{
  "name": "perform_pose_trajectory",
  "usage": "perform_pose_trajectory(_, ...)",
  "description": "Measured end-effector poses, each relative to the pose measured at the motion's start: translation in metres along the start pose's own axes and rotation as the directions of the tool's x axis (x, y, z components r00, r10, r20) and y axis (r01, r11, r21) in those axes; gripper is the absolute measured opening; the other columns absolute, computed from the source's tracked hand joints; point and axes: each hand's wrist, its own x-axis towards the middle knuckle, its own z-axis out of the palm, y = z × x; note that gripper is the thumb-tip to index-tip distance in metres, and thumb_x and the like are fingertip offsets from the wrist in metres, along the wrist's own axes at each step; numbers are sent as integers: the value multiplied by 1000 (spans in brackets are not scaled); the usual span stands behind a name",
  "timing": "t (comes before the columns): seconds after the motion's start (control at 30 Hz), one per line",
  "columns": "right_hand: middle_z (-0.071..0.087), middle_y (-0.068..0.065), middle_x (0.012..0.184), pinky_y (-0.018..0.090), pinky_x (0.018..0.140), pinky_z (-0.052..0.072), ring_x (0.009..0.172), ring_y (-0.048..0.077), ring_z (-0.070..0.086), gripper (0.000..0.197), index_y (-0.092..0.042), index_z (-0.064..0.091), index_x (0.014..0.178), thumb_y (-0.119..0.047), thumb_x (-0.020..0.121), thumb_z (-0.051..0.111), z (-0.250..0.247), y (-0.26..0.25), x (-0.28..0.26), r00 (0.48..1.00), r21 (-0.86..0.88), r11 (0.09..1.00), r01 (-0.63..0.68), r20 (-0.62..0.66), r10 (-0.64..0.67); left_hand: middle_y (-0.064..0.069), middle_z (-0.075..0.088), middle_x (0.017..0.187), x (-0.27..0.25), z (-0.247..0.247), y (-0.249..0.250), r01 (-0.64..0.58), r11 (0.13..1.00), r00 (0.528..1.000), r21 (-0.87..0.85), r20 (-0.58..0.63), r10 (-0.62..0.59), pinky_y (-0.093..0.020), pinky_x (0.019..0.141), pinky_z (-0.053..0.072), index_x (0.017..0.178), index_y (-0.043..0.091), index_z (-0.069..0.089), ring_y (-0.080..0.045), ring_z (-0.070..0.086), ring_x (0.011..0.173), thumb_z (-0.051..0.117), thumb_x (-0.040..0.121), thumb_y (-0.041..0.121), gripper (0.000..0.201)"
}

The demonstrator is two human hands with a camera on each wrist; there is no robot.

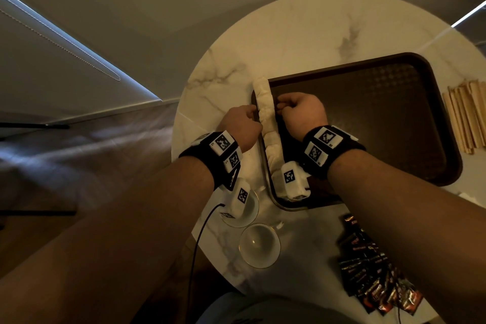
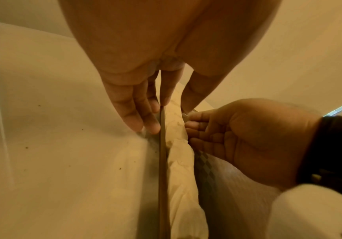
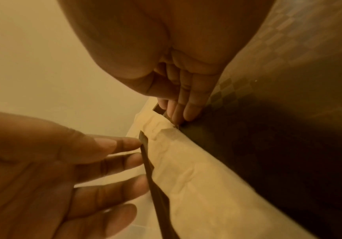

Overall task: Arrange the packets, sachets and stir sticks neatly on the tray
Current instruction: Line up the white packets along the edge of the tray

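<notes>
A row of white sachets (image 1: 265, 113) lies along the left inner edge of the dark brown tray (image 1: 368, 102). My left hand (image 1: 251, 112) is outside the tray, its straight fingers (image 3: 125, 143) touching the tray rim (image 2: 162, 161). My right hand (image 1: 281, 107) is inside the tray, fingertips (image 2: 192, 127) pressing the side of the sachets (image 2: 179, 145), which sit between the two hands. Neither hand holds anything. Wooden stir sticks (image 1: 465, 116) lie on the table right of the tray. Dark packets (image 1: 373, 279) are piled at the near right.
The round marble table (image 1: 289, 42) has two white cups on saucers (image 1: 259, 244) near its front left edge. A black cable (image 1: 200, 239) hangs from my left wrist band. Most of the tray floor (image 3: 278, 153) is bare.
</notes>
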Motion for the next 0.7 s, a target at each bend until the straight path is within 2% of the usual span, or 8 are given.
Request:
perform_pose_trajectory(0.1, 75, -8, 114, 37, 101, 57, 107, 11, 70, 42, -23, 72, 127, -5, 93, 56, 0, -6, 7, 1000, 48, 999, -4, -6, 5, -10, 67, 130, 2, -1, -1, -20, 1000, 1000, 21, -6, 20, -19, 72, 34, 139, 10, 59, -15, 53, 97, 64, 92, 7, 47)
perform_pose_trajectory(0.17, 75, -9, 112, 37, 100, 58, 105, 11, 70, 45, -23, 72, 128, -3, 92, 55, 2, -9, 11, 999, 51, 999, 1, 49, -4, -10, 65, 131, 5, -2, 0, -24, 999, 1000, 41, -3, 24, -20, 71, 33, 142, 10, 56, -20, 56, 100, 64, 93, 9, 50)
perform_pose_trajectory(0.23, 75, -9, 109, 38, 97, 59, 103, 12, 71, 46, -23, 72, 128, -3, 90, 53, 3, -10, 13, 997, 39, 999, 7, 76, -10, -10, 64, 127, 8, -3, 1, -38, 997, 999, 68, 6, 37, -20, 72, 34, 144, 11, 53, -27, 60, 109, 63, 94, 11, 51)
perform_pose_trajectory(0.3, 76, -8, 107, 39, 97, 60, 102, 12, 72, 47, -22, 72, 127, -3, 89, 53, 3, -9, 14, 997, 57, 998, -4, 72, 0, -5, 62, 115, 12, -4, 3, -52, 994, 999, 96, 18, 51, -23, 74, 37, 145, 17, 52, -24, 61, 105, 64, 93, 13, 54)
perform_pose_trajectory(0.4, 76, -6, 110, 40, 98, 60, 103, 13, 72, 46, -19, 71, 129, -2, 89, 54, 3, -6, 14, 997, 97, 995, -7, 81, -1, -2, 61, 115, 21, -5, 4, -50, 987, 998, 155, 39, 45, -27, 74, 42, 147, 22, 49, -22, 60, 101, 65, 89, 14, 60)
perform_pose_trajectory(0.47, 76, -5, 112, 40, 99, 59, 105, 13, 72, 46, -17, 71, 131, -2, 90, 55, 4, -4, 14, 996, 106, 994, 2, 89, -11, -5, 64, 116, 26, -5, 5, -62, 978, 997, 197, 51, 53, -27, 68, 46, 148, 24, 47, -25, 63, 100, 65, 88, 14, 63)
perform_pose_trajectory(0.6, 76, -4, 111, 40, 99, 59, 104, 14, 72, 45, -16, 71, 130, 0, 91, 55, 1, -4, 14, 995, 133, 991, -8, 103, -6, -2, 62, 109, 33, -4, 4, -64, 969, 997, 238, 67, 49, -19, 53, 35, 157, 31, 37, -21, 59, 87, 63, 87, 16, 76)
perform_pose_trajectory(0.7, 75, -5, 111, 40, 100, 59, 105, 13, 72, 44, -17, 70, 132, 1, 94, 56, -3, -6, 8, 992, 133, 991, -4, 125, -13, -1, 62, 114, 31, -5, 4, -61, 969, 997, 240, 66, 47, -20, 58, 40, 158, 31, 34, -22, 62, 95, 62, 87, 17, 78)
